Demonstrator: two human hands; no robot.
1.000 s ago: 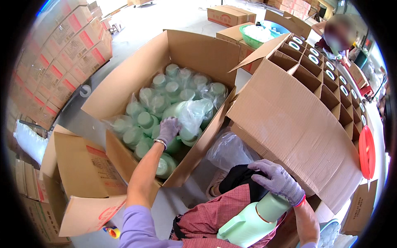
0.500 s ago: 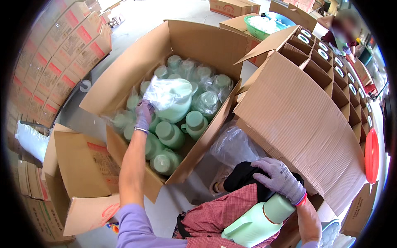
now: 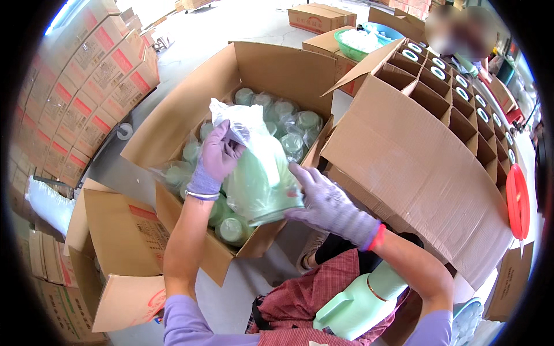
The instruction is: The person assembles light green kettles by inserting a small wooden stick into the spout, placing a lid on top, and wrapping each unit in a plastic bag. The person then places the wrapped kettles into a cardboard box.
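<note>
Both gloved hands are on a pale green jug wrapped in a clear plastic bag (image 3: 259, 173), held up above the open cardboard box (image 3: 190, 109) it sits over. The left hand (image 3: 216, 158) grips the upper part of the bag, its fingers (image 3: 228, 153) curled and pinching the gathered plastic near the jug's top. The right hand (image 3: 329, 205) is pressed against the jug's lower side, its fingers (image 3: 303, 176) spread flat along the wrapped body, so the jug lies between the two sets of fingers, tilted with its base toward the right hand. Below and behind the left fingers, more bagged green jugs (image 3: 288, 124) stand packed in the box. Under the right forearm, an unwrapped green jug (image 3: 358, 300) rests on the person's lap. Beyond the right fingers stands a divided carton (image 3: 438, 98) with cells, some holding jugs.
</note>
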